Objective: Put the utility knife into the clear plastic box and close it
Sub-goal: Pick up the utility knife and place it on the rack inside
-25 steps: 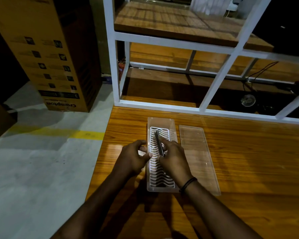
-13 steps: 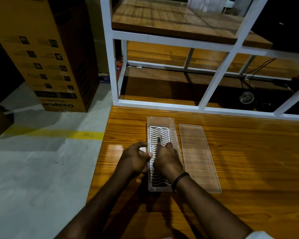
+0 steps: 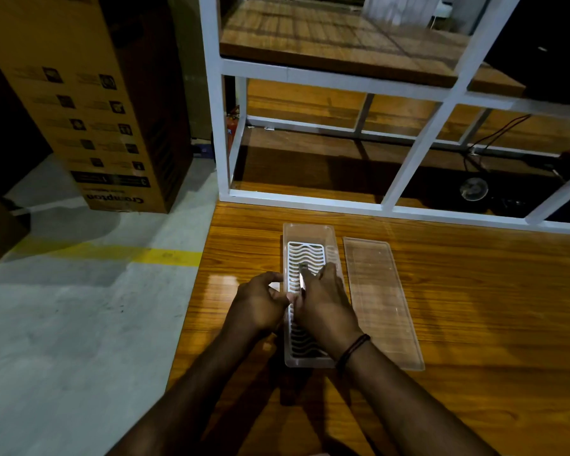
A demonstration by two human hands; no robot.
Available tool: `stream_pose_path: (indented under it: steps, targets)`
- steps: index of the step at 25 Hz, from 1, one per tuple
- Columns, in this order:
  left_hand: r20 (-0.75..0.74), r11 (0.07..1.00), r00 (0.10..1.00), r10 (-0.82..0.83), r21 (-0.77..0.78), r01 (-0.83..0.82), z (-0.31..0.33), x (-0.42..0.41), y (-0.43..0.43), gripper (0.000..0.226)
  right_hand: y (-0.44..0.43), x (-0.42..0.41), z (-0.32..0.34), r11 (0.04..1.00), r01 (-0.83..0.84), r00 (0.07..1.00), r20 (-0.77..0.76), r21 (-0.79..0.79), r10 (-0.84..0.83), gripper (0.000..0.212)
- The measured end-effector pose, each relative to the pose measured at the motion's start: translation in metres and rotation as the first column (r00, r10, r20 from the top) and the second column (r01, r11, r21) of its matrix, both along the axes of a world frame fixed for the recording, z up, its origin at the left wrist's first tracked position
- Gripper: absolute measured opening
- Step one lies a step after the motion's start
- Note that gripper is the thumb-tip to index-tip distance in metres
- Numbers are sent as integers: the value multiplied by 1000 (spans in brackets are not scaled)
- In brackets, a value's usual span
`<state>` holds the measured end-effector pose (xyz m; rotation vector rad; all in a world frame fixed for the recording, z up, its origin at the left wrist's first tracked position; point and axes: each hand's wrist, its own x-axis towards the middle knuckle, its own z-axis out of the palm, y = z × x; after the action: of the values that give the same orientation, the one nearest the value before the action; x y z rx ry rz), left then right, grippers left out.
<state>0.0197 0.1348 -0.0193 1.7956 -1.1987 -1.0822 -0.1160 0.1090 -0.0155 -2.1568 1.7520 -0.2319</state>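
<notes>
A long clear plastic box (image 3: 310, 230) with a white wavy grid insert lies open on the wooden table. Its clear flat lid (image 3: 379, 301) rests on the table just to the right. My right hand (image 3: 323, 304) is over the middle of the box, fingers closed on a slim dark utility knife (image 3: 301, 278) that lies lengthwise low over the insert; most of the knife is hidden by the hand. My left hand (image 3: 260, 301) grips the box's left wall, thumb near the knife.
A white metal shelf frame (image 3: 422, 139) with wooden boards stands along the table's far edge. The table's left edge (image 3: 195, 291) drops to a grey floor with a yellow line. A tall cardboard carton (image 3: 89, 103) stands on the floor at the left.
My right hand has lowered the knife from a raised tilt down into the box, close to the insert. My left hand stays on the box's left wall.
</notes>
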Motion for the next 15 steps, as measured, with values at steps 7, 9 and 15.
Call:
stream_pose_path:
  steps: [7, 9, 15]
  targets:
    - [-13, 1000, 1000, -24, 0, 24, 3, 2, 2, 20, -11, -71, 12, 879, 417, 895, 274, -232, -352, 45]
    - [3, 1000, 1000, -13, 19, 13, 2, 3, 1, 17, -21, -95, 0, 848, 529, 849, 28, -40, -528, 54]
    - [-115, 994, 993, 32, 109, -20, -2, 2, -4, 21, -28, -112, 2, 691, 690, 723, -247, 217, -645, 85]
